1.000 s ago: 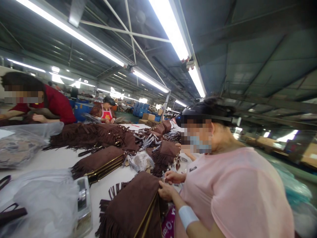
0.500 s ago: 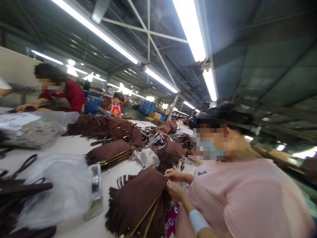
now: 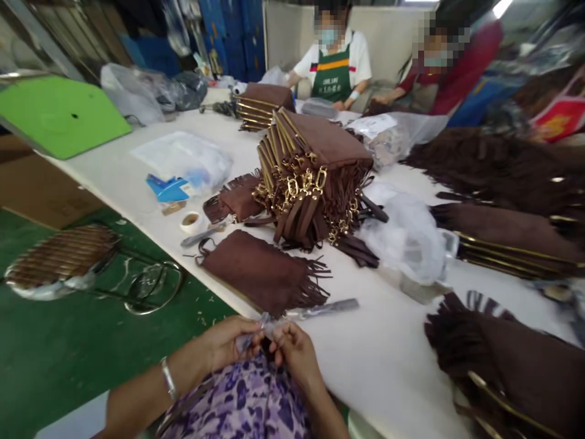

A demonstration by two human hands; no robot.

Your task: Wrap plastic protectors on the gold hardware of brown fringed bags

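Near the table's front edge, my left hand (image 3: 228, 342) and my right hand (image 3: 295, 355) are closed close together above my lap. Between their fingertips is a small crumpled piece of clear plastic (image 3: 245, 342), pinched by both; anything inside it is too blurred to make out. Just beyond lies a flat brown fringed pouch (image 3: 260, 268) with a small wrist loop at its left end. A slim grey-handled tool (image 3: 326, 308) rests beside the pouch, close to my right hand.
A tall stack of brown bags (image 3: 331, 140) with gold zips and clasps stands mid-table. Around it are a white tape roll (image 3: 191, 222), a blue item (image 3: 167, 189), plastic wrap (image 3: 406, 235) and more bags (image 3: 525, 360). A stool (image 3: 64, 259) stands left. Two co-workers sit across.
My view has swung left and down, from the co-worker in pink on the right to my own hands. My hands and the bag stack have come into view.
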